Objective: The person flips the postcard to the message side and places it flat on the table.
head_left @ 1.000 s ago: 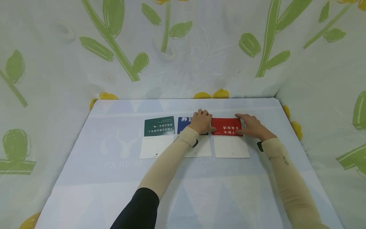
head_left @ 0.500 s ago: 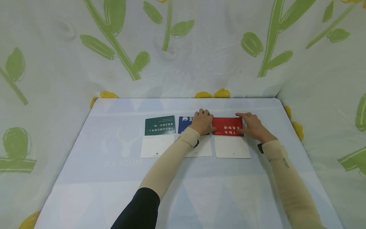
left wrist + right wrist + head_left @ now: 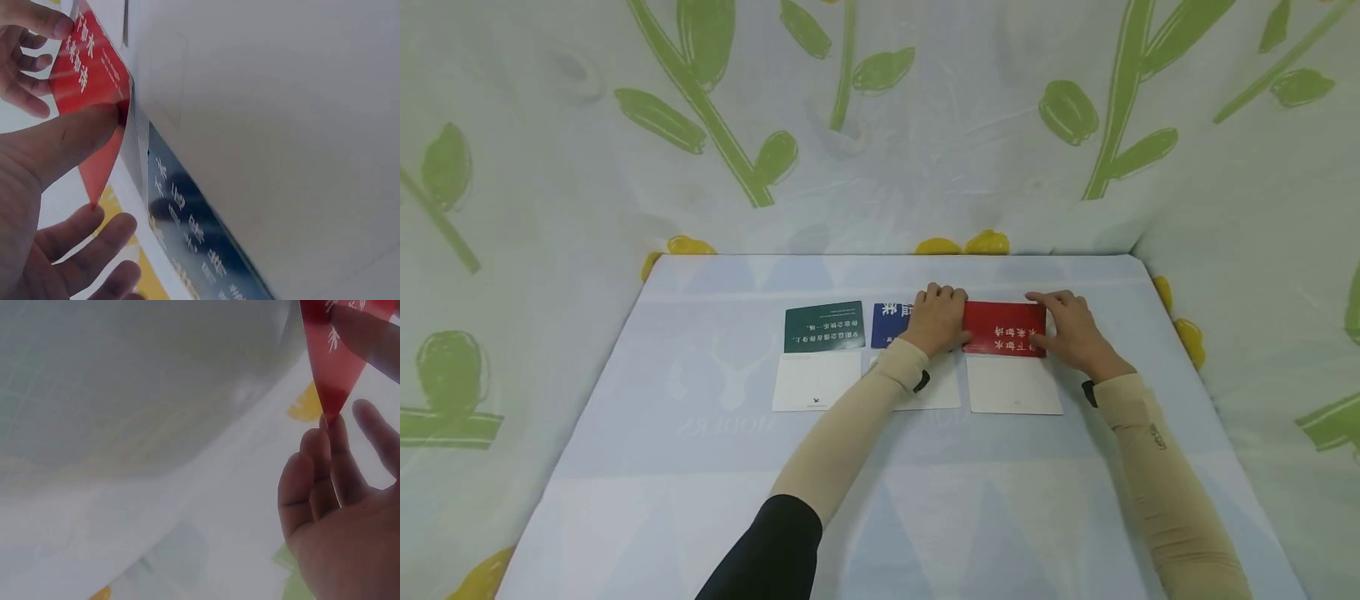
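Red card held at both ends

Red card [image 3: 1003,323]: on the far half of the bench [image 3: 700,467]. White Chinese characters, upside down in the head view; "未来如诗" legible, other line ending "如水".

Left hand [image 3: 938,321]: palm inward, at its left end. Thumb on the printed face, fingertip at the far corner; fingers parted about the card's short side, gripping it.

Right hand [image 3: 1072,333]: mirrors this at its right end, thumb on face, fingers at far corner, likewise gripping.

Left of red card: blue card [image 3: 890,323], lettering partly covered by left hand; beyond it, green card [image 3: 824,327], white Chinese text in two lines.

Nearside of red card: white card [image 3: 1017,385], tiny mark unreadable. Further left, faint reversed "MODERN" on the bench.
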`<state>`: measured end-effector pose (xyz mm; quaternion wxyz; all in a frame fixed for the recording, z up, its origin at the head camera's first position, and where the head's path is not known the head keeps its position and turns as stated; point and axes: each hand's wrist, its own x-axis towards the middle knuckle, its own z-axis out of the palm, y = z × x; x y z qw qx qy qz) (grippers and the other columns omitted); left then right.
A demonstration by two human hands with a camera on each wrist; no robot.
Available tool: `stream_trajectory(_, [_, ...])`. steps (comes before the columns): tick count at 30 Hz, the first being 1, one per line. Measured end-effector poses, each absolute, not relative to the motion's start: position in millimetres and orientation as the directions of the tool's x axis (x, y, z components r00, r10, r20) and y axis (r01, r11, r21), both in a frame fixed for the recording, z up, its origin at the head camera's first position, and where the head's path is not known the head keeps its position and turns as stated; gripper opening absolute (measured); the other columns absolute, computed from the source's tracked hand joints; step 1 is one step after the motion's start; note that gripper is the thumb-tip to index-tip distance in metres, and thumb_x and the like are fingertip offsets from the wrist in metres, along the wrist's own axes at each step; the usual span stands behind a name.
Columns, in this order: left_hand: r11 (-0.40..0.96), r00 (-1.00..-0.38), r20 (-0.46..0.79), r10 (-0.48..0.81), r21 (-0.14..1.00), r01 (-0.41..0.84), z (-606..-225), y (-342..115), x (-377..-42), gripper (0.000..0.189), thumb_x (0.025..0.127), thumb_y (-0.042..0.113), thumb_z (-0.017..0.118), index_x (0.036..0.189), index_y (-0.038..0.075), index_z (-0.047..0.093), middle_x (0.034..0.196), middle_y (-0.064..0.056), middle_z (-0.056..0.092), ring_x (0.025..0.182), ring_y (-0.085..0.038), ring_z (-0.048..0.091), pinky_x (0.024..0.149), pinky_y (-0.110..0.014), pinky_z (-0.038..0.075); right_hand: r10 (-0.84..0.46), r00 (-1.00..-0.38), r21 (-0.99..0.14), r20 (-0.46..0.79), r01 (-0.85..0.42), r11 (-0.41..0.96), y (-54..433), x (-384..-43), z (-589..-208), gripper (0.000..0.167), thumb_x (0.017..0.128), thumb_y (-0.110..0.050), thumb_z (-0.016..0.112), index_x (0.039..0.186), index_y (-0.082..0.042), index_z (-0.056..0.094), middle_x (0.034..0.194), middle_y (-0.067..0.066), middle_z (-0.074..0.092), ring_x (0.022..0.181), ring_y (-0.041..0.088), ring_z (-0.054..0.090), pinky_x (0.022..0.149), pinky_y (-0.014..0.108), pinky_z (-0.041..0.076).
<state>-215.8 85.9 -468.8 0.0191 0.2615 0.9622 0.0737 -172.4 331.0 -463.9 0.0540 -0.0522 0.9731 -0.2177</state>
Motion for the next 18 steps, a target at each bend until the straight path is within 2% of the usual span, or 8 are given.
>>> stream_trajectory(9, [0.859,-0.879,0.040,0.475,0.194,0.473,-473.8,88.4,-213.0,0.059,0.089,0.047,0.075,0.135,0.015,0.055,0.128,-0.003,0.065,0.119,-0.024,0.046,0.102,-0.042,0.035,-0.094,-0.994,-0.478,-0.064,-0.052,0.877,333.9,-164.1,-461.1,0.075,0.090,-0.012,0.076,0.154,-0.007,0.036,0.148,0.027,0.036,0.132,0.045,0.032,0.101,0.064,0.043])
stream_trajectory(14, [0.858,-0.881,0.067,0.469,0.200,0.472,-473.2,88.6,-209.9,0.060,0.089,0.045,0.076,0.136,0.015,0.054,0.127,-0.003,0.066,0.116,-0.023,0.049,0.103,-0.043,0.034,-0.028,-0.993,-0.545,-0.117,0.041,0.837,339.1,-155.9,-458.9,0.072,0.098,-0.024,0.067,0.156,-0.005,0.030,0.143,0.025,0.042,0.124,0.043,0.043,0.093,0.059,0.050])
stream_trajectory(18, [0.857,-0.881,0.092,0.464,0.207,0.472,-472.5,89.1,-207.4,0.058,0.089,0.042,0.076,0.135,0.014,0.054,0.125,-0.003,0.068,0.111,-0.022,0.052,0.103,-0.045,0.033,-0.014,-0.987,-0.576,-0.159,0.081,0.813,344.4,-151.3,-456.9,0.066,0.102,-0.034,0.061,0.153,-0.003,0.035,0.130,0.023,0.054,0.114,0.039,0.053,0.084,0.050,0.054])
